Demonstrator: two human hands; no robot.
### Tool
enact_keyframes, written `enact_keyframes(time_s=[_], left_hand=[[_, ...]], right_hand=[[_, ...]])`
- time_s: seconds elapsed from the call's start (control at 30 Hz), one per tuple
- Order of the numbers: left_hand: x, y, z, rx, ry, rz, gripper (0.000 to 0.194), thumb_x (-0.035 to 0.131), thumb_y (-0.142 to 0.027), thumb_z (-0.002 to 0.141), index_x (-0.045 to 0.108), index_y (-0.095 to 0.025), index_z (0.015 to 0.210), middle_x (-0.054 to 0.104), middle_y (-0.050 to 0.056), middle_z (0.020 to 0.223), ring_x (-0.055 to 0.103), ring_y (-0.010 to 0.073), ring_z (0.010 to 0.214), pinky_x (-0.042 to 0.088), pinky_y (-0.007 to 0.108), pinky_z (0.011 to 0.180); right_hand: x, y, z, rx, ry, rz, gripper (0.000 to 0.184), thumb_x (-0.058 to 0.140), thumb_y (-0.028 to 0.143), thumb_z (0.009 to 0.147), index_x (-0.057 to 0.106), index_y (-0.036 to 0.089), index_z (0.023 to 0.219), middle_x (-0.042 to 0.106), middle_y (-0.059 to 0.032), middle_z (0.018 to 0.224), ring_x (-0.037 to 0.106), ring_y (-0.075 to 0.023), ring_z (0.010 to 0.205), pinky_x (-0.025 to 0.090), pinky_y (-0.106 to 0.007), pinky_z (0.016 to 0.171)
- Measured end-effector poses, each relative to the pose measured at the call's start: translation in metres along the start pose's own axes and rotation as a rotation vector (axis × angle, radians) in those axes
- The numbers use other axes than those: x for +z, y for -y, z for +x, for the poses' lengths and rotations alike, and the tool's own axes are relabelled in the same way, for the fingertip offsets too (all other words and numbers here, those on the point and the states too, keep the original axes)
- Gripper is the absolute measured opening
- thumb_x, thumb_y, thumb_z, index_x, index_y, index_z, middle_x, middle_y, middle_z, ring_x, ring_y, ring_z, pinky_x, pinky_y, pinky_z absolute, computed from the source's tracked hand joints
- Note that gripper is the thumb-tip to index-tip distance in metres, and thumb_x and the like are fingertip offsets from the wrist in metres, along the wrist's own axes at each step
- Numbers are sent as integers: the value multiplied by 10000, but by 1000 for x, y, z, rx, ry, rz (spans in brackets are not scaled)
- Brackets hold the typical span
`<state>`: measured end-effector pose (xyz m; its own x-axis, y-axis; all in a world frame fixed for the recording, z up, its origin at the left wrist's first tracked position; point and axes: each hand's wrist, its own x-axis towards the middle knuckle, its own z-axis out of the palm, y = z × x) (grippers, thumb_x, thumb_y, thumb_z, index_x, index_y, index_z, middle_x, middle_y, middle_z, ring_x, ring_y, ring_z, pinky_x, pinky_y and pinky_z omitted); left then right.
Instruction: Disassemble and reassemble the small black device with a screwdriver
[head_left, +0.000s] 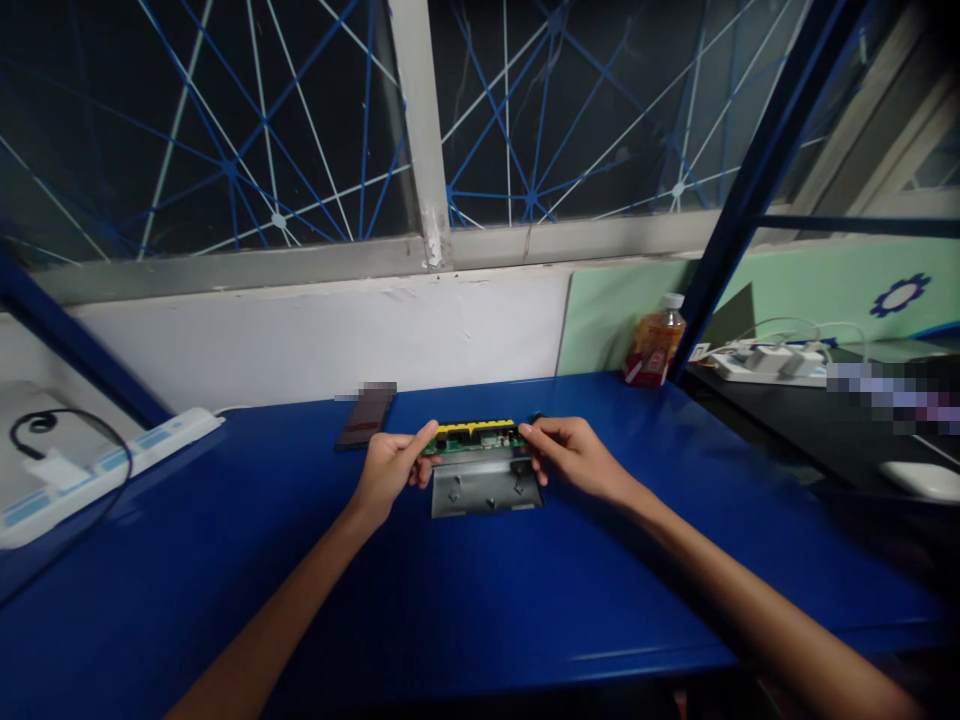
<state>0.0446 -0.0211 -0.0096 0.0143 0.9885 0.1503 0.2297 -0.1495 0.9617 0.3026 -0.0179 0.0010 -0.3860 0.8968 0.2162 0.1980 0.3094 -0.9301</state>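
Between my two hands is a green circuit board with a yellow strip along its far edge. My left hand pinches its left end between thumb and fingers. At the other end, my right hand grips it the same way. Just below the board, on the near side, shows a dark grey plastic cover with small posts on its inner face. Whether the cover touches the board or my fingertips, I cannot tell. A small dark round thing peeks out behind my right hand, mostly hidden.
A dark flat phone-like slab lies behind my left hand on the blue table. White power strips lie at the left and on a dark surface at the right. A bottle stands at the back right, beside a blue post.
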Motion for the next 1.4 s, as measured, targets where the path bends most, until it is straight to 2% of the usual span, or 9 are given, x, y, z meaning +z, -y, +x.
enact_keyframes(time_s=[0.1,0.27,0.53,0.63,0.8,0.9,1.03,1.2,1.4], left_hand=[[0,1,1,8,5,-2,556,569,-477,848,535,-169,387,492,16,352,557,129,446,437,227,492],[-1,1,1,-12,17,16,565,564,-501,843,534,-167,390,492,43,355,654,199,600,355,201,395],[-1,2,1,-21,38,15,590,558,-530,841,549,-155,384,497,45,352,661,205,611,369,206,425],[0,2,2,-30,36,9,596,557,-534,836,544,-149,381,503,49,353,630,186,558,346,201,407],[0,3,3,-118,104,-10,567,570,-543,818,593,-124,436,559,46,405,470,92,362,293,198,366],[0,6,3,-156,135,6,569,566,-559,818,608,-117,464,568,44,427,431,70,347,269,186,358],[-1,7,2,-118,127,19,572,555,-554,833,593,-121,462,506,16,392,395,63,341,255,184,358],[-4,0,2,-44,85,-54,479,578,-491,844,623,-125,537,564,30,459,440,76,372,291,201,370],[-6,-6,-1,21,116,-73,441,571,-474,863,625,-124,600,558,22,449,468,89,409,315,205,399]], right_hand=[[2,-5,0,-33,-17,-67,449,450,517,913,490,182,617,528,29,512,510,-97,443,381,-231,460],[1,-5,0,-77,-44,-149,443,419,490,939,482,191,618,531,24,485,466,-105,467,354,-239,486],[-1,0,-1,-121,-79,-166,437,432,464,941,475,195,599,522,30,478,447,-108,473,348,-251,516],[-1,1,-3,-141,-90,-181,456,435,463,937,472,194,570,513,31,470,433,-105,469,344,-249,507],[0,8,-7,-200,-127,-264,474,449,433,934,491,192,528,497,25,465,424,-104,463,328,-250,490],[1,14,-9,-289,-183,-347,464,478,402,922,497,189,511,484,23,471,420,-104,467,321,-257,496],[2,18,-10,-366,-206,-409,421,480,375,919,534,187,546,507,15,513,436,-110,490,338,-263,513],[2,17,-9,-334,-182,-386,372,488,375,919,583,181,616,564,1,559,480,-118,524,367,-265,531],[0,6,-7,-186,-172,-226,254,507,401,912,603,180,832,543,29,588,523,-110,479,385,-248,490]])
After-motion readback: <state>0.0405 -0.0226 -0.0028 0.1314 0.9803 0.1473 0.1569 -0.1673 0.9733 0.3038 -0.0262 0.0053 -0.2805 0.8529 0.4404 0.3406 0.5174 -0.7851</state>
